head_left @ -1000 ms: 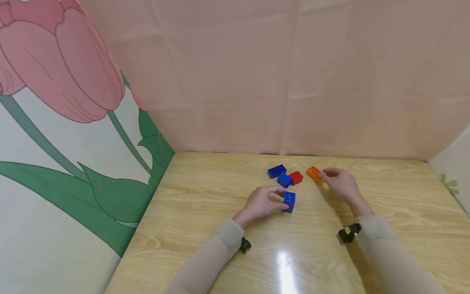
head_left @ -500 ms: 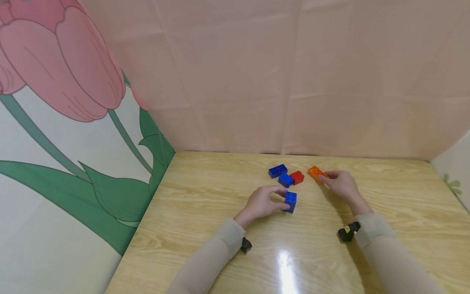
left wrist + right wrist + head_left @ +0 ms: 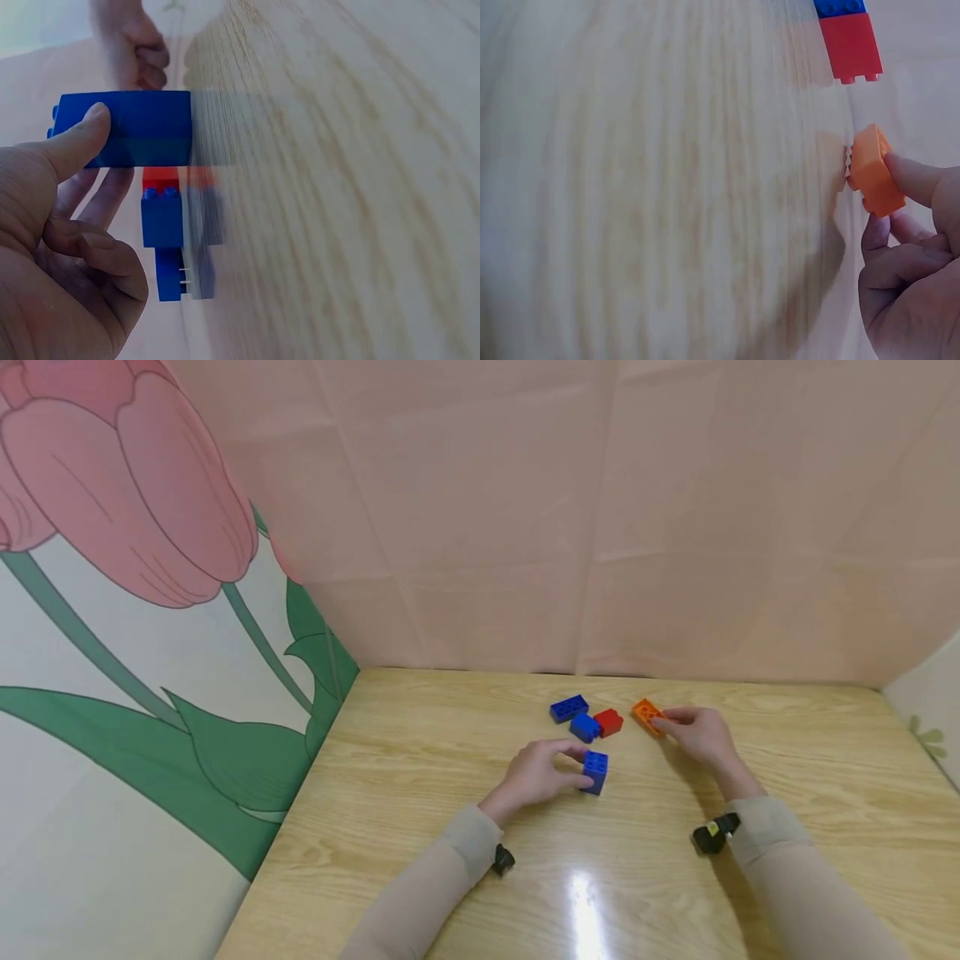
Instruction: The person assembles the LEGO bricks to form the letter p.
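Observation:
My left hand (image 3: 536, 774) pinches a tall blue toy block (image 3: 596, 772) between thumb and fingers. The block stands upright, studs up, at the table surface; in the left wrist view its side (image 3: 150, 127) faces the camera. Farther right, my right hand (image 3: 701, 739) pinches the near end of an orange toy brick (image 3: 646, 713). That brick is studs down, its hollow side upward, close over the table in the right wrist view, where the thumb lies against the orange brick (image 3: 875, 172).
Between the hands and farther back, a red brick (image 3: 609, 722) adjoins a blue brick (image 3: 583, 727). A darker blue brick (image 3: 569, 708) lies behind them, hollow side up. The wooden table (image 3: 420, 727) ends at a pink cloth backdrop (image 3: 465, 568).
The right hand has come slightly lower and nearer over the orange brick's end. The left hand holds the blue block in the same place. The head view has shifted a little.

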Tool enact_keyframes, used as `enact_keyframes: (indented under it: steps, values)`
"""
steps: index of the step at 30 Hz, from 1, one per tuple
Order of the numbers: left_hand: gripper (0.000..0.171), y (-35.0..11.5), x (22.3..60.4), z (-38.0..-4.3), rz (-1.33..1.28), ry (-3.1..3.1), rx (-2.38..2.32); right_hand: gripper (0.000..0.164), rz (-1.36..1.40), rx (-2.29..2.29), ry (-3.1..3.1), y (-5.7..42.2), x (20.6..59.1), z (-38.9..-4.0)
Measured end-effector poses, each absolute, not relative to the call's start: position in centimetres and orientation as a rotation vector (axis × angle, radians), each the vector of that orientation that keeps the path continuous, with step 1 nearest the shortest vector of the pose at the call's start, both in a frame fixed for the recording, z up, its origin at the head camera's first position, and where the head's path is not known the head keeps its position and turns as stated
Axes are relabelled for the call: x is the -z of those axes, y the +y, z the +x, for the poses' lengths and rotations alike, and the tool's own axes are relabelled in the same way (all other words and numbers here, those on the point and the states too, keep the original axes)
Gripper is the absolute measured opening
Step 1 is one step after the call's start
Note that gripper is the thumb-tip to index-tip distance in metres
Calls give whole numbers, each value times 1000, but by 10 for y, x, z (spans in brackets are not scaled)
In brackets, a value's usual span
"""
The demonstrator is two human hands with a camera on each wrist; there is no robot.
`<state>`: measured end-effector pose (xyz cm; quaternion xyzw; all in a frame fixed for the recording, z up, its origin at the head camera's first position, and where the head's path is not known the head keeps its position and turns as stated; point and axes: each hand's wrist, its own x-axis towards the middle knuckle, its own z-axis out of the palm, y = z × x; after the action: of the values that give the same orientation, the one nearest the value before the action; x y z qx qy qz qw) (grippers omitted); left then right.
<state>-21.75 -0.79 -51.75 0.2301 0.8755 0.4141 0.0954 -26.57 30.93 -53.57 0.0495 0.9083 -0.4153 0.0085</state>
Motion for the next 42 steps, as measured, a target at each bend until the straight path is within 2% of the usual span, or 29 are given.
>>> enact_keyframes:
  steps: [17,29,32,42]
  values:
    - [41,-6,516,-219,677,2605,-1200,37,-58,1099,3026,311,526,-253]
    - [40,-6,516,-219,674,2603,-1204,37,-63,1037,3042,307,527,-250]
    - [41,-6,516,-218,671,2602,-1201,41,-60,1037,3046,306,527,-249]
    - [42,-6,516,-216,669,2594,-1216,71,-17,1085,2933,314,524,-247]
